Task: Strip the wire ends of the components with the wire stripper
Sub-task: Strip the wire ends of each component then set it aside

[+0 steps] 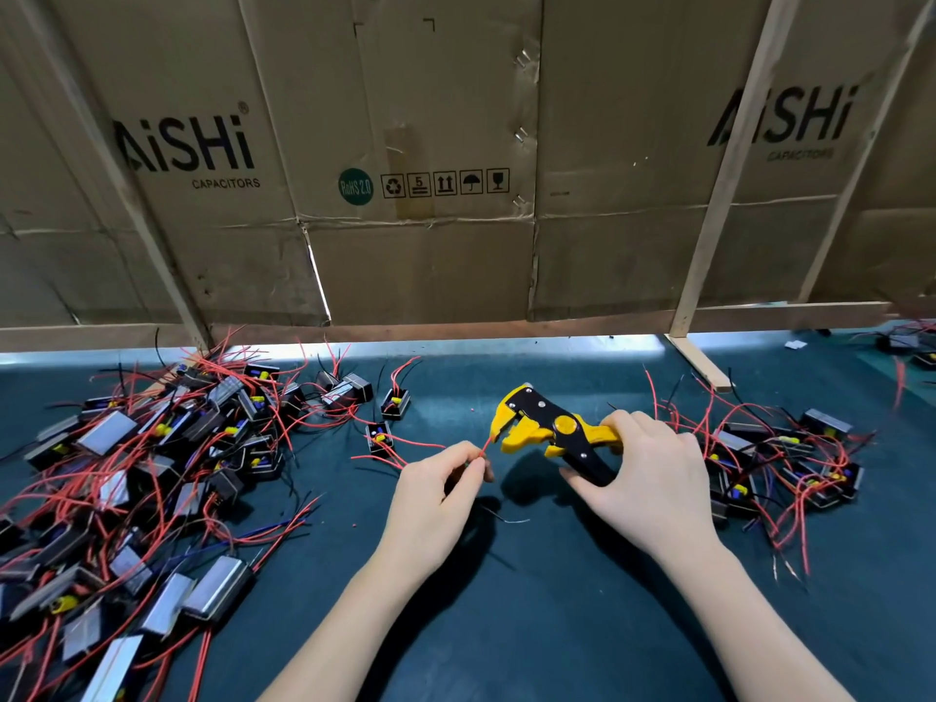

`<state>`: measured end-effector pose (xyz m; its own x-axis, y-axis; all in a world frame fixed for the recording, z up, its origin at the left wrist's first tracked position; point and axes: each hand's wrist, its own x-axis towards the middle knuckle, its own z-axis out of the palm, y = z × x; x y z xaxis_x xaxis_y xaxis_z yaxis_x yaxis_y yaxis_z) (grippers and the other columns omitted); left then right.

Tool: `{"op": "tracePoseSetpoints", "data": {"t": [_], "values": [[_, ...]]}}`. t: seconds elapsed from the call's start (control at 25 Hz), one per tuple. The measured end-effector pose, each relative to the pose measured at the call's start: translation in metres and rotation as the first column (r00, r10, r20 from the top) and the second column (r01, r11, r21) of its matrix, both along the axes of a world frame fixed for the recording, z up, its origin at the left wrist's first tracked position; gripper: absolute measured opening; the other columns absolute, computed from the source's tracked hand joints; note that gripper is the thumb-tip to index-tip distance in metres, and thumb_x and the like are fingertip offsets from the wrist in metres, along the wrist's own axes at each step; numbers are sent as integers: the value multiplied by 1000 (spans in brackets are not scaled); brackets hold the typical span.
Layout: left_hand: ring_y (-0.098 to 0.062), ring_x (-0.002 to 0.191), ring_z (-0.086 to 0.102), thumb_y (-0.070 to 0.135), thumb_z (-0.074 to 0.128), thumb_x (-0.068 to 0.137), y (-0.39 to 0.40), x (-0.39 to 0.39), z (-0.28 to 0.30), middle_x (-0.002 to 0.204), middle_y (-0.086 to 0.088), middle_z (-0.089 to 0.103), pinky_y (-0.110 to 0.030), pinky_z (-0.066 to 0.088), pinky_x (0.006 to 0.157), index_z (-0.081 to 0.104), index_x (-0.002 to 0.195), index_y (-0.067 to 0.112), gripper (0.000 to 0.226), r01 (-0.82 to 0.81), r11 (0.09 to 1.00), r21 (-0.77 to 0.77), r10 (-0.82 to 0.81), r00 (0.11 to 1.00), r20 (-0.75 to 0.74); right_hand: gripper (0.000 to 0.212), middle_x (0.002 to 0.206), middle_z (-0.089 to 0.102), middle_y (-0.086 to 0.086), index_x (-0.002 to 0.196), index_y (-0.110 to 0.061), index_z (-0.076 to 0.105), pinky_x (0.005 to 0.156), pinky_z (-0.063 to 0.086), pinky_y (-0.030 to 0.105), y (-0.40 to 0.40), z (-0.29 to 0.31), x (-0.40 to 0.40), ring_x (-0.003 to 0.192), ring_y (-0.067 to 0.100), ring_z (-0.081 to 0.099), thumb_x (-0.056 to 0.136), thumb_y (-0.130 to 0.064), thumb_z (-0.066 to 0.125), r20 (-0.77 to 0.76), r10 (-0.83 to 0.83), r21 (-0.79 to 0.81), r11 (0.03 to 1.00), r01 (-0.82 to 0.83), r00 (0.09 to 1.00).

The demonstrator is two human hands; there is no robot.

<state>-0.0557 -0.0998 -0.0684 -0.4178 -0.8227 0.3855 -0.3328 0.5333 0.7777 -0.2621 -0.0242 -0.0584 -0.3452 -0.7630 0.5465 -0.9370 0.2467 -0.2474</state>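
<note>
while your left hand (439,491) pinches the thin red wire end (485,444) at frame centre, feed it squarely into the gaping yellow-and-black wire stripper (549,430) that your right hand (643,476) grips, then squeeze. dark teal mat (506,625) below; wired black components (131,478) heaped left, brown printed cardboard wall (430,169) beyond.

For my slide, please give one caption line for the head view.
Left hand pinches a thin red wire toward the yellow-and-black wire stripper gripped by the right hand.
</note>
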Motion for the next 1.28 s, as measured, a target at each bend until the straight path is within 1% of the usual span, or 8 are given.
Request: {"op": "tracePoseSetpoints", "data": {"t": [0.44, 0.64, 0.76, 0.96, 1.04, 1.16, 1.2, 1.28], "values": [[-9, 54, 32, 16, 56, 92, -2, 3, 0, 54, 7, 39, -21, 27, 52, 55, 67, 18, 26, 12, 1000, -3, -11, 998, 65, 47, 80, 61, -4, 85, -17, 60, 68, 33, 36, 1, 2, 3, 80, 27, 61, 65, -56, 78, -51, 16, -43, 999, -18, 999], [-9, 54, 32, 26, 50, 86, -1, 4, 1, 52, 8, 39, -21, 26, 52, 54, 66, 20, 22, 46, 999, 6, -46, 997, 57, 43, 64, 60, -3, 72, -18, 63, 58, 33, 31, 2, 5, 4, 61, 30, 59, 60, -53, 83, -79, -17, -43, 999, 13, 997], [-8, 54, 34, 30, 49, 85, -2, 4, 1, 54, 7, 42, -22, 27, 53, 55, 65, 21, 22, 51, 999, 16, -52, 996, 66, 42, 67, 61, -5, 72, -23, 62, 57, 29, 29, 2, 5, 4, 64, 31, 59, 64, -62, 75, -72, -54, 13, 998, 55, 996], [-6, 55, 36, 21, 57, 96, -4, 6, 2, 56, 6, 47, -20, 29, 55, 60, 75, 21, 21, 77, 996, 43, -80, 994, 75, 46, 67, 62, -5, 69, -24, 56, 56, 29, 28, -1, 4, 6, 76, 24, 63, 72, -70, 63, -61, -126, 102, 986, 132, 990], [-11, 61, 39, 29, 59, 95, -6, 10, 5, 63, 3, 48, -22, 33, 61, 57, 91, 19, 11, 173, 971, 162, -173, 985, -18, 47, 69, 63, -6, 71, -26, 57, 56, 29, 28, -2, 3, 6, 79, 22, 64, 73, -73, 58, -71, -160, 135, 976, 169, 985], [-13, 78, 55, 37, 65, 84, -15, 25, 12, 92, -5, 61, -23, 44, 76, 49, 106, 9, 39, 435, 823, 366, -376, 899, -224, 48, 68, 63, -5, 74, -27, 64, 57, 30, 28, -1, 4, 3, 79, 24, 65, 72, -75, 59, -44, -199, 131, 970, 203, 979], [-11, 91, 61, 36, 67, 82, -18, 31, 14, 108, -3, 65, -21, 47, 82, 51, 108, 8, 41, 496, 778, 385, -441, 868, -228, 48, 68, 63, -5, 75, -27, 65, 57, 31, 28, -1, 4, 2, 79, 24, 65, 71, -75, 60, -29, -211, 125, 969, 213, 977], [-10, 118, 59, 24, 72, 82, -20, 40, 17, 132, 0, 62, -22, 46, 98, 62, 107, 7, 32, 564, 731, 384, -547, 821, -164, 49, 70, 63, -4, 77, -27, 65, 57, 32, 28, 0, 4, -1, 79, 25, 65, 70, -75, 61, -7, -235, 107, 966, 234, 972]]}}
